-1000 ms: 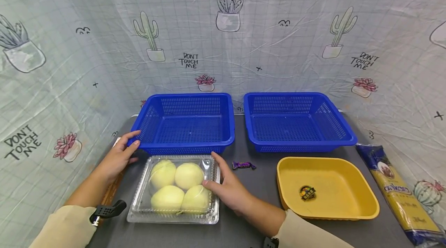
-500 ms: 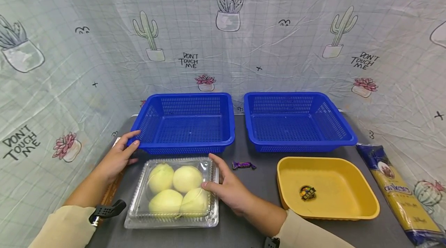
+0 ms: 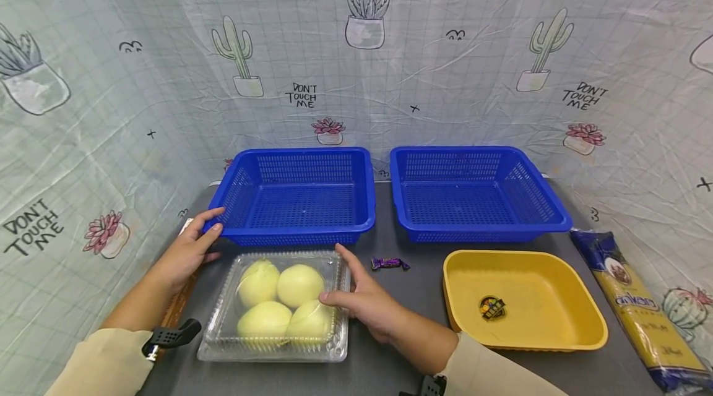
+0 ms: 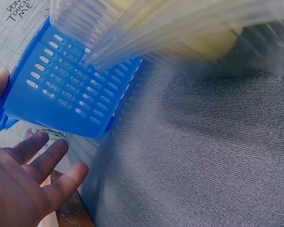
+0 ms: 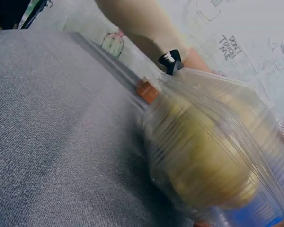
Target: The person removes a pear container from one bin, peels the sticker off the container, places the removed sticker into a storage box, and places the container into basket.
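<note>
While fingers (image 3: 341,300) grip container (image 3: 270,355), candy (image 3: 387,263) near, basket (image 3: 303,231) behind

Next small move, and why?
I'd probably bring the left hand to the left side of the clear container: only the right hand grips it, at its right side, while four yellowish fruits sit inside and the left touches the blue basket.

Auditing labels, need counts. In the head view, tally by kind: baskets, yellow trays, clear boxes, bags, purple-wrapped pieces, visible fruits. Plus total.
Blue baskets: 2
Yellow tray: 1
Clear box: 1
Yellow-and-blue bag: 1
Purple-wrapped piece: 1
Pale fruits: 4
Total: 10
</note>
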The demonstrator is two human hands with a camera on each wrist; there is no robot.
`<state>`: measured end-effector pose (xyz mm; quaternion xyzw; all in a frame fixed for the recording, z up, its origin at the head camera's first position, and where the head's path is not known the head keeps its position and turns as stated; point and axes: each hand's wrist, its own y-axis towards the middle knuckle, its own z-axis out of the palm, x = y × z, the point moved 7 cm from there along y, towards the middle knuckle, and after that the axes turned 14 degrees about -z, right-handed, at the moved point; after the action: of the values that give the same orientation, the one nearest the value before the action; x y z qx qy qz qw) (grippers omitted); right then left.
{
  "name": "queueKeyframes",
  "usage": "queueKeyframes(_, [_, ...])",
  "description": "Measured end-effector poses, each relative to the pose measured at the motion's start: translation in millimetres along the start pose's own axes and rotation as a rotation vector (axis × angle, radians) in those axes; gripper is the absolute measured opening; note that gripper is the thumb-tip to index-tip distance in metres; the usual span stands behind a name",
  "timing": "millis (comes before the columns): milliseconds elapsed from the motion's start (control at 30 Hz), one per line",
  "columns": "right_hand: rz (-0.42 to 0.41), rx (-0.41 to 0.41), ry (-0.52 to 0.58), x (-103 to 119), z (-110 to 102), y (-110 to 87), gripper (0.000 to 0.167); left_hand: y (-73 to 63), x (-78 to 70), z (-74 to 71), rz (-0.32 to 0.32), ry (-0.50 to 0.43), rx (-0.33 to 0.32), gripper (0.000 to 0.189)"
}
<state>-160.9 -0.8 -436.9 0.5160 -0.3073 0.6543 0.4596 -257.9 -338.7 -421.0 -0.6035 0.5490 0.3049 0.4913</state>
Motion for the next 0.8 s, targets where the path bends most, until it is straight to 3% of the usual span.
queueKeyframes(233, [0.021,0.012,-0.008,-1.2,-0.9,3.0,0.101,-0.3,0.0,-2.5,-0.008,0.003,-0.008,0.059])
queueKeyframes(533, [0.019,-0.03,0.015,-2.0,-4.9,2.7,0.09,-1.0,1.8,-1.3,-0.042,0.018,-0.032,0.062])
queueKeyframes(800, [0.034,-0.072,-0.007,-3.1,-11.4,0.3,0.092,-0.4,0.8,1.6,-0.061,0.051,-0.023,0.064])
